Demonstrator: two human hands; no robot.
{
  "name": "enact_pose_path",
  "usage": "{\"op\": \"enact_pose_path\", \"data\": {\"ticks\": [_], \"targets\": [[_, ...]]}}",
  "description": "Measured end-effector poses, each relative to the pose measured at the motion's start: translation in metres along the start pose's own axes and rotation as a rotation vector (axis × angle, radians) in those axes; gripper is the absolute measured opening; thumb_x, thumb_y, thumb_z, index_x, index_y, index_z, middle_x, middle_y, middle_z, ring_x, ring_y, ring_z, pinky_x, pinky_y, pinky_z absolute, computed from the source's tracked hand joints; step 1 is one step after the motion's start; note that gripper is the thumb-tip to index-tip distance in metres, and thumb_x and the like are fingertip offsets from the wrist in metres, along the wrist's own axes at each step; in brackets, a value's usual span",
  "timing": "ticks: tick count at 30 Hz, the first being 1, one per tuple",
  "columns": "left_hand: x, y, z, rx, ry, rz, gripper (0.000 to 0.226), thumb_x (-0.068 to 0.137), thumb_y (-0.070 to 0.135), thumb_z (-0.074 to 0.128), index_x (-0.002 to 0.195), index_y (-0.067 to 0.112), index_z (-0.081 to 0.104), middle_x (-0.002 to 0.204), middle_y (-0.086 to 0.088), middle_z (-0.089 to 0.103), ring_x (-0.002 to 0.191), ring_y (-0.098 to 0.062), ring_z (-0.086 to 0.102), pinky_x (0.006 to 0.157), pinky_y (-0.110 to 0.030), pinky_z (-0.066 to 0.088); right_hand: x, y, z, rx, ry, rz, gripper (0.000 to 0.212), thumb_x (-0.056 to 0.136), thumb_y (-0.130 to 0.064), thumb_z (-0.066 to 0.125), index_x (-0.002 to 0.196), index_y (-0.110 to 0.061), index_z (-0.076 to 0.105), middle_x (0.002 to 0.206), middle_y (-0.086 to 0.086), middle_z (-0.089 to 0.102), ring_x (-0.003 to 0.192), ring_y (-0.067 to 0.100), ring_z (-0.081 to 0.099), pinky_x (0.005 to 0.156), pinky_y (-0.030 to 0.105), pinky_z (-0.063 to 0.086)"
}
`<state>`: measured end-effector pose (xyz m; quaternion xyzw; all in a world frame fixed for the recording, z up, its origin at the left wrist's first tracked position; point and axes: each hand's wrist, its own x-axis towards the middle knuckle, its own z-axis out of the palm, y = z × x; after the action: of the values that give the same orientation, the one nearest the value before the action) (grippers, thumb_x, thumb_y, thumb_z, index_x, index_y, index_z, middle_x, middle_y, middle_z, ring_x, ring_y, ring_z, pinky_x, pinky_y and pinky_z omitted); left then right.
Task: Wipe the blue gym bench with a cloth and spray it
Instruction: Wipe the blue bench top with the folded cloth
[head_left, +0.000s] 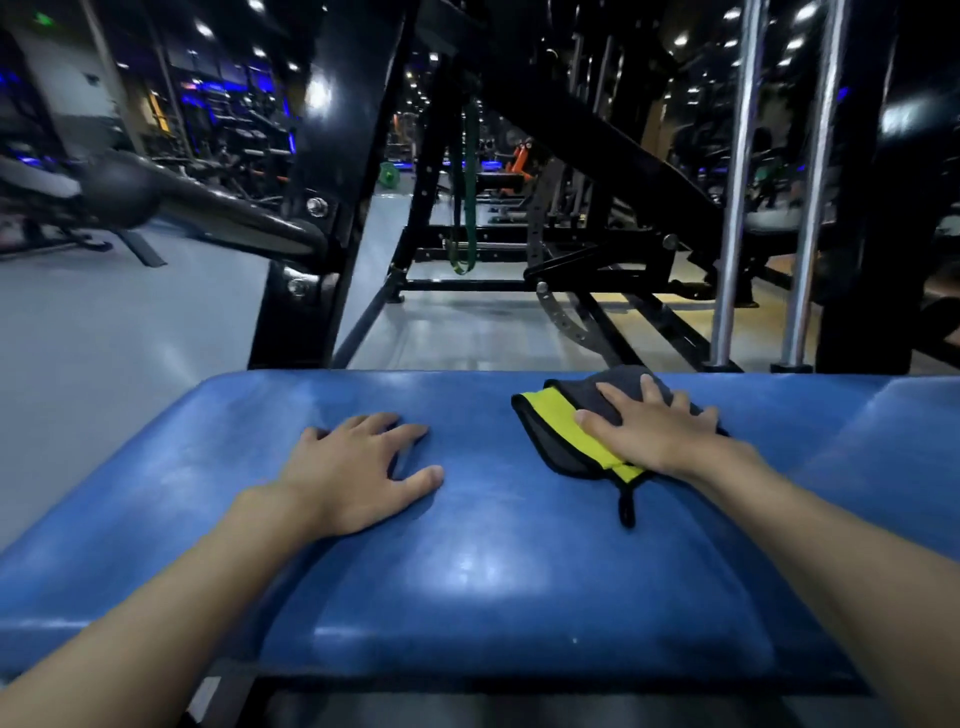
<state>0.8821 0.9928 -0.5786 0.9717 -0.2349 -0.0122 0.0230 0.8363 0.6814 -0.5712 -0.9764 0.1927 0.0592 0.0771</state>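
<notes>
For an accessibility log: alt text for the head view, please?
A person's right hand presses a grey and yellow cloth onto a blue gym bench, while the left hand rests flat on the pad beside it. Black machine frames and chrome rods stand behind.

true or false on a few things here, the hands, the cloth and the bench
1. The right hand presses flat on the cloth. True.
2. The left hand grips a spray bottle. False: it rests flat on the bare blue bench and holds nothing.
3. The cloth is grey and yellow. True.
4. The cloth lies on the floor. False: it lies on the bench pad, toward the far edge, under the right hand.
</notes>
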Motion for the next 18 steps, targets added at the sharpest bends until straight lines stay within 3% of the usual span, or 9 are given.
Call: {"op": "enact_pose_path", "data": {"ticks": [3, 7, 11, 15, 18], "targets": [[-0.022, -0.037, -0.001, 0.0, 0.016, -0.066, 0.082, 0.078, 0.086, 0.016, 0.149, 0.048, 0.03, 0.16, 0.017, 0.027, 0.148, -0.007, 0.024, 0.115, -0.046, 0.026, 0.002, -0.042, 0.005, -0.014, -0.005, -0.062, 0.077, 0.084, -0.084, 0.019, 0.153, -0.052, 0.005, 0.166, 0.002, -0.009, 0.15, 0.039, 0.001, 0.115, 0.063, 0.005], [-0.054, -0.085, -0.006, -0.005, 0.028, -0.158, 0.074, 0.086, 0.082, 0.022, 0.15, 0.047, 0.03, 0.159, 0.017, 0.028, 0.147, -0.008, 0.023, 0.115, -0.043, 0.023, 0.007, -0.102, 0.012, -0.03, -0.022, -0.154, 0.075, 0.086, -0.082, 0.02, 0.153, -0.052, 0.006, 0.166, 0.002, -0.009, 0.15, 0.038, 0.0, 0.115, 0.063, 0.004], [-0.084, -0.124, -0.006, -0.032, 0.053, -0.267, 0.092, 0.068, 0.089, 0.006, 0.148, 0.05, 0.03, 0.159, 0.018, 0.027, 0.148, -0.006, 0.023, 0.114, -0.042, 0.026, 0.011, -0.157, 0.019, -0.051, -0.041, -0.249, 0.074, 0.086, -0.081, 0.02, 0.153, -0.051, 0.006, 0.166, 0.003, -0.008, 0.151, 0.038, 0.001, 0.114, 0.064, 0.004], [-0.108, -0.144, -0.01, -0.069, 0.061, -0.348, 0.069, 0.087, 0.08, 0.031, 0.148, 0.048, 0.032, 0.158, 0.02, 0.027, 0.147, -0.007, 0.025, 0.111, -0.043, 0.029, 0.013, -0.213, 0.026, -0.073, -0.042, -0.341, 0.074, 0.087, -0.081, 0.019, 0.153, -0.051, 0.005, 0.166, 0.005, -0.008, 0.15, 0.04, 0.0, 0.115, 0.063, 0.004], [-0.121, -0.153, -0.013, -0.09, 0.051, -0.378, 0.067, 0.088, 0.077, 0.035, 0.148, 0.047, 0.033, 0.159, 0.021, 0.025, 0.145, -0.011, 0.03, 0.11, -0.042, 0.032, 0.014, -0.253, 0.034, -0.082, -0.038, -0.419, 0.075, 0.086, -0.082, 0.018, 0.153, -0.051, 0.005, 0.166, 0.005, -0.007, 0.15, 0.04, 0.0, 0.115, 0.064, 0.003]]}}
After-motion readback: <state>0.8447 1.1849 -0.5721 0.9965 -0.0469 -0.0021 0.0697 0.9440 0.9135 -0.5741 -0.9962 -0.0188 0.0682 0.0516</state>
